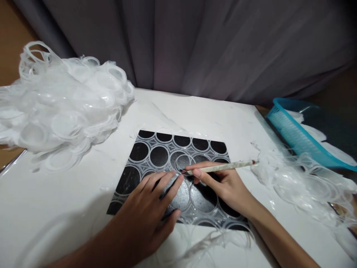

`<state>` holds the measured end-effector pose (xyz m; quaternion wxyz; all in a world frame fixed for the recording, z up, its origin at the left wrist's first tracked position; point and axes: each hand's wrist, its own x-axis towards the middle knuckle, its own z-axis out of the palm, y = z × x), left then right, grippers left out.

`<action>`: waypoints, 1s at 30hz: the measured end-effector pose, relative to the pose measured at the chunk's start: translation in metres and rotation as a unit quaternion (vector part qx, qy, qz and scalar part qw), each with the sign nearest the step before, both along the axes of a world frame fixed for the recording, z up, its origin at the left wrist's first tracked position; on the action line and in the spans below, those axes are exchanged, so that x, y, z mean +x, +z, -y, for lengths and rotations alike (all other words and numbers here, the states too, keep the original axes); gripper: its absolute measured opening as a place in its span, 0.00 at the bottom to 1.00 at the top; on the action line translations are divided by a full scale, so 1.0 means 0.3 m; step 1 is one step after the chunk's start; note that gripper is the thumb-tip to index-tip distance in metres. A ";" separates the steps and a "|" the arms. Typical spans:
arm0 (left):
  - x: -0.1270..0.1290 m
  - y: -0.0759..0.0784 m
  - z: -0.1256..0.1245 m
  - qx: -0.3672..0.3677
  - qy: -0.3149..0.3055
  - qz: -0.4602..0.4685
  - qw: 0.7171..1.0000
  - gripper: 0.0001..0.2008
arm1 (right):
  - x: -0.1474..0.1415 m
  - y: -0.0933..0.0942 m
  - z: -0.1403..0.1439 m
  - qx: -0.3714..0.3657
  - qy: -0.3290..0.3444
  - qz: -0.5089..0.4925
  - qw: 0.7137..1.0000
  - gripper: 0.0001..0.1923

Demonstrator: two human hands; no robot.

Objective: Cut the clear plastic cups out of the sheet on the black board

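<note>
Far off to the left of both hands, a heap of clear plastic rings and discs is piled on the white tabletop. The left hand lies flat with its fingers spread and pressing down on a clear plastic sheet of moulded circles, which is laid over a black mat directly under both hands. Just right of those fingertips, the right hand pinches a thin pen-like cutting tool between thumb and fingers, its dark tip touching the rim of one circle right beside the left hand's fingertips, the shaft slanting up and away to the right. Further right of the right hand, a loose tangle of clear plastic offcuts rests on the tabletop, and beyond it, at the edge, stands a blue basket.
</note>
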<state>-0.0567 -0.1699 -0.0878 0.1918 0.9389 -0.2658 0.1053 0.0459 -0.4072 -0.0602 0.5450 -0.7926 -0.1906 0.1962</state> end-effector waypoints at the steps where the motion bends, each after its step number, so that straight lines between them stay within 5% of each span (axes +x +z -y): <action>1: 0.001 0.002 -0.001 0.004 -0.001 -0.003 1.000 0.31 | 0.001 -0.001 0.002 -0.002 0.001 -0.004 1.000 0.12; 11: 0.003 0.017 -0.003 0.005 0.000 -0.015 1.000 0.31 | 0.014 0.013 -0.002 0.038 -0.041 -0.029 0.998 0.11; 30: 0.010 0.018 -0.001 0.003 -0.004 -0.014 1.000 0.30 | 0.027 0.023 0.011 0.048 0.057 0.017 0.997 0.08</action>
